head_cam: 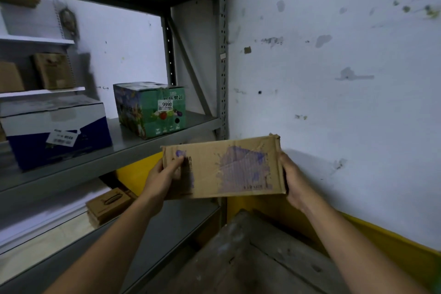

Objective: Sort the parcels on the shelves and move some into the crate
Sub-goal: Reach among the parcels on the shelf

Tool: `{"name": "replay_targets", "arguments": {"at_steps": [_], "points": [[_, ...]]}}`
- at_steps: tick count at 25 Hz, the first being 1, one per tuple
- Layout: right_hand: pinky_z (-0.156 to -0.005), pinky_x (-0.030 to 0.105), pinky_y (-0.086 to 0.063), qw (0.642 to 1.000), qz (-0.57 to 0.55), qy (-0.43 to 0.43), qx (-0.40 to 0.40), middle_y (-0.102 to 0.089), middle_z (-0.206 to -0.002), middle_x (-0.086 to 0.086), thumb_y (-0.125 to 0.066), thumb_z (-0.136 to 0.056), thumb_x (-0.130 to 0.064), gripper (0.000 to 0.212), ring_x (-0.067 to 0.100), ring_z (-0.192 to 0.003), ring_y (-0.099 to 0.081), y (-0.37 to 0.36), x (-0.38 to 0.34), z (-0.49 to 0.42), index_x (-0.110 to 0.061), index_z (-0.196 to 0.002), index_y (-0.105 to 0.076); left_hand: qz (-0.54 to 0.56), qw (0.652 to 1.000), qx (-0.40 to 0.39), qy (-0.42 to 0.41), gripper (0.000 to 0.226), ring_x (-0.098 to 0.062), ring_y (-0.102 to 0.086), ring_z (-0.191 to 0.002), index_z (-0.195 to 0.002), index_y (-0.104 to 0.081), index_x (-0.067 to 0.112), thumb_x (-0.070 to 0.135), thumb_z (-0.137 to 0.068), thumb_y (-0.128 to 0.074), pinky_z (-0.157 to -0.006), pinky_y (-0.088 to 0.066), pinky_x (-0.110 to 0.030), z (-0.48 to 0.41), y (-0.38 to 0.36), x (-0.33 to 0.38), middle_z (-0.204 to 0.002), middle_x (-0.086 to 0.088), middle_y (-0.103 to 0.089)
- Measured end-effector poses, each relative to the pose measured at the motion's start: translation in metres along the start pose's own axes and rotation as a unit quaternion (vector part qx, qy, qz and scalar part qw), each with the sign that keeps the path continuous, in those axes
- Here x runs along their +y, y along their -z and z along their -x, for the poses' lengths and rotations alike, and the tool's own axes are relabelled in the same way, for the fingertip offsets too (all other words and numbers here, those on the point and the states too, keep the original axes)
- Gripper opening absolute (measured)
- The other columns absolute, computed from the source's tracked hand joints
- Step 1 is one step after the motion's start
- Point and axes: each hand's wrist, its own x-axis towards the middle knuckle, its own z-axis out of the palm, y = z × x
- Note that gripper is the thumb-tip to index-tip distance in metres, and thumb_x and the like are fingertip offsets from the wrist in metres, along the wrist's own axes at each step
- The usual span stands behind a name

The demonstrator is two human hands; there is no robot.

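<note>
The brown parcel [222,167] is held in the air between both hands, just in front of the grey shelf [124,141] and above the wooden crate [253,260]. The left hand [164,174] grips its left end, thumb on the front face; the right hand [296,181] is curled round the right end. A grip at both ends holds the wide box level, probably for lowering into the crate. Behind, on that shelf, a green box [150,110] and a blue-and-white box [55,131] stand apart, labels turned outward for reading.

Brown cardboard parcel [224,167] with purple blotches; green printed box [150,110]; blue-and-white box [55,131]; yellow wall band [393,246].
</note>
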Motion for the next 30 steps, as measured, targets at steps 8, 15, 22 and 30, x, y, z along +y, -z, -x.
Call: {"name": "replay_targets", "arguments": {"at_steps": [8, 15, 22, 30], "points": [[-0.088, 0.044, -0.058, 0.989, 0.000, 0.008, 0.150, -0.076, -0.102, 0.001, -0.063, -0.096, -0.040, 0.015, 0.021, -0.098, -0.071, 0.006, 0.019, -0.007, -0.028, -0.105, -0.066, -0.021, 0.998, -0.008, -0.050, 0.035, -0.022, -0.066, -0.110, -0.126, -0.066, 0.025, 0.047, -0.101, -0.054, -0.092, -0.054, -0.044, 0.006, 0.006, 0.006, -0.123, 0.002, -0.069], [-0.101, 0.054, -0.052, 0.980, -0.065, -0.078, 0.172, -0.076, -0.105, 0.007, -0.064, -0.097, -0.030, 0.012, 0.028, -0.102, -0.070, 0.017, 0.042, -0.007, -0.024, -0.106, -0.070, -0.056, 0.998, 0.022, -0.021, 0.068, -0.029, -0.049, -0.134, -0.146, -0.049, 0.019, 0.055, -0.090, -0.062, -0.101, -0.043, -0.044, 0.008, 0.008, 0.000, -0.145, -0.002, -0.052], [-0.098, 0.054, -0.054, 0.976, -0.084, -0.094, 0.180, -0.076, -0.106, 0.010, -0.066, -0.096, -0.031, 0.025, 0.031, -0.102, -0.070, 0.016, 0.042, -0.012, -0.019, -0.117, -0.070, -0.074, 0.993, -0.067, 0.055, 0.091, -0.031, -0.036, -0.145, -0.152, -0.039, 0.038, 0.081, -0.074, -0.054, -0.103, -0.037, -0.050, 0.013, 0.015, -0.001, -0.160, 0.003, -0.037], [-0.095, 0.043, -0.052, 0.998, -0.031, 0.019, 0.058, -0.074, -0.117, 0.004, -0.054, -0.098, -0.045, 0.033, 0.022, -0.113, -0.066, 0.005, 0.022, -0.013, -0.025, -0.119, -0.070, -0.016, 0.979, 0.003, 0.203, 0.085, -0.041, -0.050, -0.122, -0.130, -0.058, 0.030, 0.093, -0.075, -0.041, -0.091, -0.041, -0.060, -0.003, 0.026, -0.003, -0.139, -0.011, -0.053]]}}
